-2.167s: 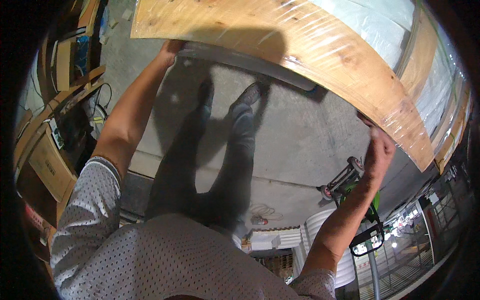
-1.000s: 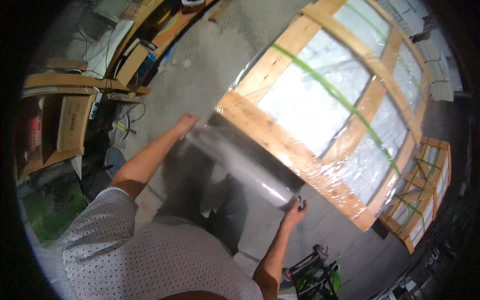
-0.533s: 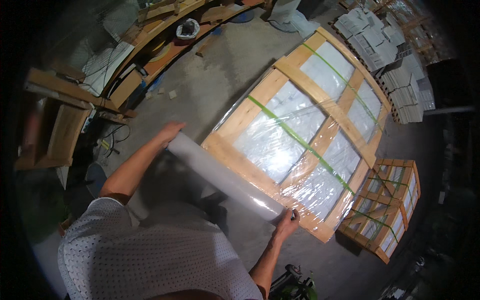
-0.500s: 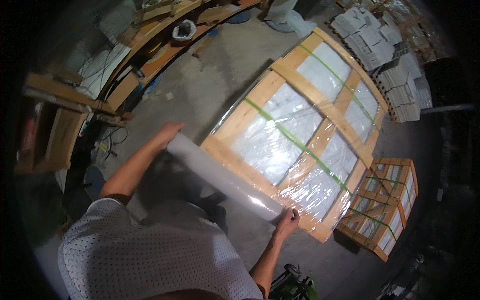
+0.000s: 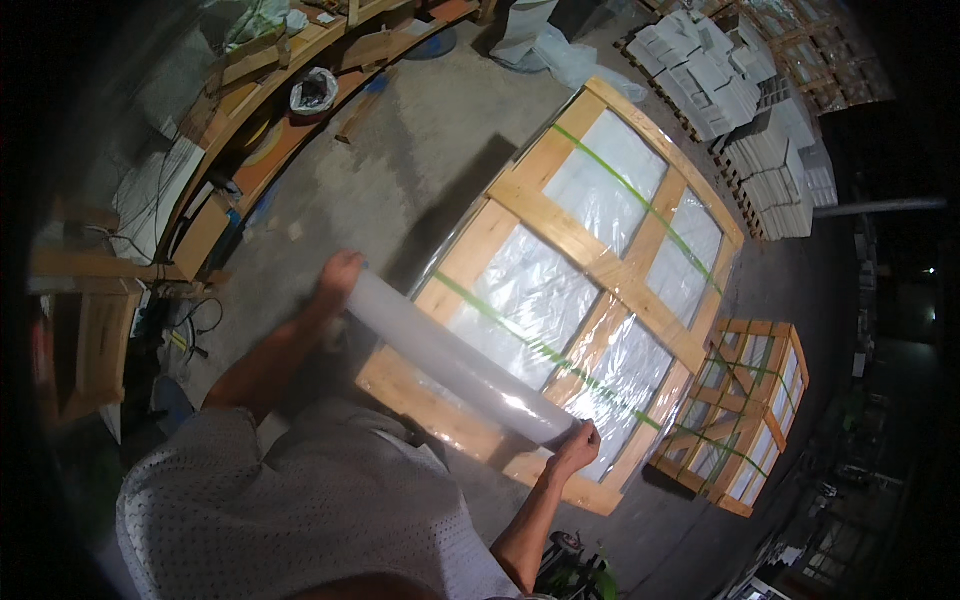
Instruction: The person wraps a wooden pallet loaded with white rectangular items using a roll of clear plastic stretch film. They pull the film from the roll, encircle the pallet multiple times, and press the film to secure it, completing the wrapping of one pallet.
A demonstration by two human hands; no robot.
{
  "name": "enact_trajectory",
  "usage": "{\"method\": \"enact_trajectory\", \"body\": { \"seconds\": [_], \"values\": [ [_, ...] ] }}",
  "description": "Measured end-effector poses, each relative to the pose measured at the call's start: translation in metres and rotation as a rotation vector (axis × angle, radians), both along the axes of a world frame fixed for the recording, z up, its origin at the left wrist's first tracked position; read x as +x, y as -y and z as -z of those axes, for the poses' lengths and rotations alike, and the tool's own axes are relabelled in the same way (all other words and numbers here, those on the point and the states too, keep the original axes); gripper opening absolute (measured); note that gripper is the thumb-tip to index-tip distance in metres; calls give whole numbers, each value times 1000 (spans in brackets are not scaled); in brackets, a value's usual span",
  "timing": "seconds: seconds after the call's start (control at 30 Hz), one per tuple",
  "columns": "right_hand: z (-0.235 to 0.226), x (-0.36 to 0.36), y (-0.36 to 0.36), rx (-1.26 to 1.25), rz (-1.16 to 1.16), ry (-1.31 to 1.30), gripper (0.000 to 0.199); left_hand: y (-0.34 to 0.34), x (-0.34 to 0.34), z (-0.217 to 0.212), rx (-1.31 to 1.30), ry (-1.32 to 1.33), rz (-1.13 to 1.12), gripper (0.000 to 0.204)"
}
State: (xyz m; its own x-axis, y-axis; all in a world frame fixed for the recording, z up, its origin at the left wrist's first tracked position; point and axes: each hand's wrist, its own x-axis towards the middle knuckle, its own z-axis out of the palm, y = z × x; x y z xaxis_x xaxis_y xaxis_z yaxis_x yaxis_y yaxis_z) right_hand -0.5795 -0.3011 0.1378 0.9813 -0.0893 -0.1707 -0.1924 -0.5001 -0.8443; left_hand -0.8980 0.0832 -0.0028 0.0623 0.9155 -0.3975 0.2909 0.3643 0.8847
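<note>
Your left hand [image 5: 342,278] and right hand [image 5: 575,449] are each closed around an end of the grey film roll [image 5: 450,365], whose long axis slants from upper left to lower right across the near end of the large wooden crate [image 5: 600,262], your right hand nearer to it (whether roll and crate touch, you cannot tell from here). Pale panels [image 5: 607,185] fill that crate's openings; a smaller crate [image 5: 740,402] beyond its right side shows similar ones, and a white-lined bin [image 5: 300,98] at upper left holds something dark.
</note>
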Motion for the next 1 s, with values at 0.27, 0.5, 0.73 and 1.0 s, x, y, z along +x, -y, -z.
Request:
{"method": "enact_trajectory", "body": {
  "seconds": [0.27, 0.5, 0.73, 1.0],
  "values": [
    [22, 174, -148, 73, -121, 132, 46, -131, 153, -44, 100, -74, 62, 35],
    [50, 379, -303, 338, -255, 245, 48, -294, 360, -53, 211, 23, -54, 46],
    [73, 488, -392, 279, -242, 291, 53, -387, 483, -23, 593, -307, 27, 64],
    [91, 483, -404, 20, -168, 460, 54, -297, 548, -29, 1602, -98, 266, 28]
  ]
}}
